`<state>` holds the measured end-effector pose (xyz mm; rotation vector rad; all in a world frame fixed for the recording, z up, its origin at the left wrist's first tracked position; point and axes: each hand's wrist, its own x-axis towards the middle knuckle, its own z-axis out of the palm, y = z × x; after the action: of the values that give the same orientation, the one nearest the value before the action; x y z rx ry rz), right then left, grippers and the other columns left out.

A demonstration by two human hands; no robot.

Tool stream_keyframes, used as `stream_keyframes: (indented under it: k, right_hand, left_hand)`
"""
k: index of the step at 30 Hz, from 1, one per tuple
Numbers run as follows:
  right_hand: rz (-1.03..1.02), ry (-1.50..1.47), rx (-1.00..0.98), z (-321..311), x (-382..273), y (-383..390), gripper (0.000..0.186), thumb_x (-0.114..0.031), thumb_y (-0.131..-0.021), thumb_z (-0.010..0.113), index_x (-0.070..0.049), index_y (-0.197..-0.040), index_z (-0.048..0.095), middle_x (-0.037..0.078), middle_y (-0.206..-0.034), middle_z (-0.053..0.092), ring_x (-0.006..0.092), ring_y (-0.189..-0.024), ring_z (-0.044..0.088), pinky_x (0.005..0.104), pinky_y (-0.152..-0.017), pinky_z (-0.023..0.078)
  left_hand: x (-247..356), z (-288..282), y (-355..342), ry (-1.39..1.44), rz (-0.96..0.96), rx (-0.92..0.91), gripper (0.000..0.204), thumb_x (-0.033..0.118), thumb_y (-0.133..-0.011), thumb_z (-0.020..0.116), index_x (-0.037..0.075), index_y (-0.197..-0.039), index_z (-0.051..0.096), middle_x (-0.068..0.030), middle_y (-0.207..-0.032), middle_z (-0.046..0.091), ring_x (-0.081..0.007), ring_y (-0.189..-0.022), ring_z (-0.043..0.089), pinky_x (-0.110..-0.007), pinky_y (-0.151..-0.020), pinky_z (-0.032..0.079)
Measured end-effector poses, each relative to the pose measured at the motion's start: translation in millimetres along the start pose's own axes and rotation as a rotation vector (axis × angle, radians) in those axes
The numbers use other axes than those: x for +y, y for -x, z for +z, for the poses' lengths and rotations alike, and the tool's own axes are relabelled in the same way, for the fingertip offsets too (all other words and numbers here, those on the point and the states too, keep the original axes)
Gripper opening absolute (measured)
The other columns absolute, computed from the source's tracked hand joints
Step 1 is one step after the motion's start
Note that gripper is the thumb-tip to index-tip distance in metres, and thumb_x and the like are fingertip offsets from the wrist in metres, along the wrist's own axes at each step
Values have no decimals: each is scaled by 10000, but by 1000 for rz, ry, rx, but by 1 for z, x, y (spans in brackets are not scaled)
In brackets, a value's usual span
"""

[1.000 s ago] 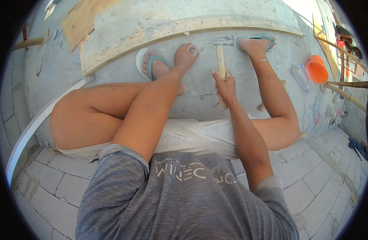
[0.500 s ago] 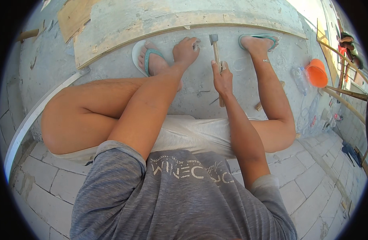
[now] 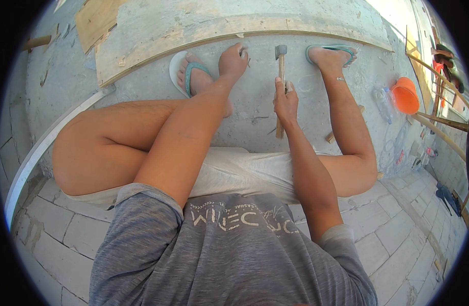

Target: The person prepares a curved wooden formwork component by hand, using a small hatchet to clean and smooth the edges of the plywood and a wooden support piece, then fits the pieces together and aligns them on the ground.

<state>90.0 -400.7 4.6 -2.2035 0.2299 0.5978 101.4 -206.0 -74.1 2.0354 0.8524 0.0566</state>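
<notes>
My right hand point(image 3: 286, 102) is closed round the wooden handle of a hammer point(image 3: 280, 53), whose metal head points away from me between my feet. My left hand point(image 3: 233, 62) is beside the left sandalled foot point(image 3: 192, 74), fingers pinched on a small thin metal piece point(image 3: 248, 62), possibly a nail, partly hidden by the fingers. A long plywood board point(image 3: 209, 31) lies on the concrete just beyond both hands. Thin dark scraps point(image 3: 259, 118) lie on the concrete below them.
An orange bucket point(image 3: 405, 94), a clear plastic bottle point(image 3: 383, 102) and bamboo poles point(image 3: 438, 133) are at the right. A long pale metal bar point(image 3: 51, 140) runs at the left. A plywood piece point(image 3: 91, 25) lies at upper left. Grey paving point(image 3: 377, 229) spans the near side.
The hammer head has turned from lying flat to a more edge-on angle. My left hand has moved slightly up, away from me, still pinched. The whole view has shifted slightly.
</notes>
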Motion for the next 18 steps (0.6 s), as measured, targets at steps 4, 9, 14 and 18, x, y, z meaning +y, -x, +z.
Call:
stream_keyframes:
  k: [4, 9, 14, 18]
  right_hand:
    - [2, -36, -18, 2, -4, 1, 509, -469, -1002, 555, 38, -980, 605, 178, -760, 622, 284, -745, 609, 414, -739, 479]
    - [-48, -79, -15, 7, 0, 1, 420, -434, -1022, 548, -25, -925, 553, 71, -694, 538, 175, -609, 520, 333, -574, 418]
    - [-68, -121, -30, 7, -1, 2, 361, -403, -1043, 544, -87, -875, 496, -28, -641, 458, 69, -483, 429, 254, -419, 356]
    - [-28, -147, -44, 5, -5, 2, 358, -406, -1047, 533, -79, -903, 515, -31, -643, 454, 67, -488, 429, 253, -420, 352]
  left_hand:
    - [-15, -8, 6, -25, 367, -94, 133, 186, -855, 710, 172, -985, 734, -105, -966, 636, -303, -960, 653, -421, -817, 531]
    - [-13, -7, 5, -79, 407, -155, 155, 189, -841, 737, 186, -996, 735, -108, -962, 606, -304, -984, 633, -420, -811, 513]
    - [-15, -5, 0, -103, 302, -176, 129, 206, -855, 747, 100, -909, 697, -113, -997, 626, -331, -942, 644, -442, -807, 521]
    - [-14, -1, -3, -78, 283, -131, 197, 229, -859, 755, 51, -896, 677, -146, -950, 617, -336, -914, 633, -427, -788, 500]
